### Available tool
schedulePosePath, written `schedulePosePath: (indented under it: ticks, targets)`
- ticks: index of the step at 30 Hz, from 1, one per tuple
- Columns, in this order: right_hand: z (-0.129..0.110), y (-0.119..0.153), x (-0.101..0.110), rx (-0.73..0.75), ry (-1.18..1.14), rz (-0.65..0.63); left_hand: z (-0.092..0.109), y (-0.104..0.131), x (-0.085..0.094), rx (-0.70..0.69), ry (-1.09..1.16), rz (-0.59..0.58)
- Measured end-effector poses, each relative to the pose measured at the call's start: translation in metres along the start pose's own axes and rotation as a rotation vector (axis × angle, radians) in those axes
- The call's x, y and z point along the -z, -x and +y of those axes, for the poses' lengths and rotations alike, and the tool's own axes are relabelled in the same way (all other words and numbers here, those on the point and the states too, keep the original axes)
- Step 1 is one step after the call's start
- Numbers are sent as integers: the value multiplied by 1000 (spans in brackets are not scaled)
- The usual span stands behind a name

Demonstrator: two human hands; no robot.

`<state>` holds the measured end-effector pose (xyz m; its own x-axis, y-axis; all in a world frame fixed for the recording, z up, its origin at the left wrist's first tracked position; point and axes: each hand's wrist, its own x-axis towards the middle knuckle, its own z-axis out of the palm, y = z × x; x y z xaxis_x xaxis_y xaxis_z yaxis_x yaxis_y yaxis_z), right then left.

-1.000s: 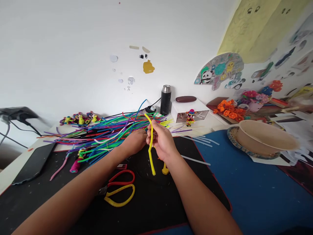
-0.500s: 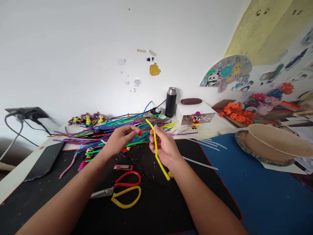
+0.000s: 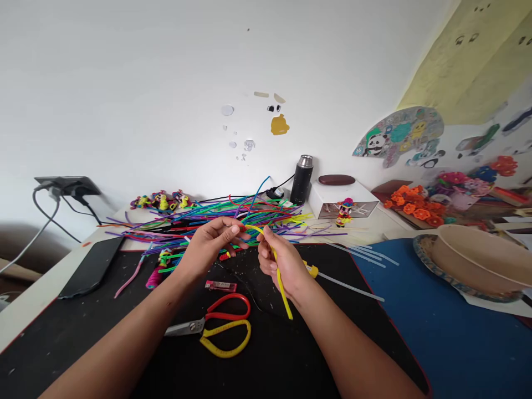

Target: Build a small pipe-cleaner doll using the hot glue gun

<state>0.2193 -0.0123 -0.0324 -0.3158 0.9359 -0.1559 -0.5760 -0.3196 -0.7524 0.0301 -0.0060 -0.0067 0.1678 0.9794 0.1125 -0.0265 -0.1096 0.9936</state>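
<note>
A bent yellow pipe cleaner (image 3: 283,293) runs from the fingertips of my left hand (image 3: 214,241) through my right hand (image 3: 282,257). My right thumb and fingers pinch it near its middle, and its lower end hangs below the palm. At my left thumb and forefinger its upper end meets a small red piece, mostly hidden by the fingers. Scissors (image 3: 193,327) with one red and one yellow handle lie on the black mat below. Just above them is a pink lighter (image 3: 221,286).
Behind my hands spreads a pile of coloured pipe cleaners (image 3: 199,216). A phone (image 3: 91,266) lies at left, a black flask (image 3: 302,180) and white box (image 3: 332,194) stand at the back, and a beige bowl (image 3: 482,260) at right. A yellow glue gun (image 3: 311,269) is beside my right wrist.
The yellow pipe cleaner's upper end has come over to my left fingertips, and my hands are closer together. The whole view has shifted, with the scene now further right.
</note>
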Motion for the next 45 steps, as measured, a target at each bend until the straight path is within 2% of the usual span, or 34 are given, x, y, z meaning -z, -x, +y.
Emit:
schedulePosePath:
  ticks: [7, 16, 30, 39, 45]
  targets:
    - [-4, 1, -2, 52, 1, 19, -1, -9, -13, -20, -21, -61]
    - [-4, 3, -4, 80, 52, 50, 9, 3, -25, -11, -26, -91]
    - [-3, 4, -7, 172, 194, 75, 10, 7, -23, -109, -296, -49]
    - [-3, 6, -8, 200, 247, 76, 7, -2, -11, -12, -227, -111]
    - [-7, 6, -6, 248, 229, 107, -6, -7, -3, -47, -585, -155]
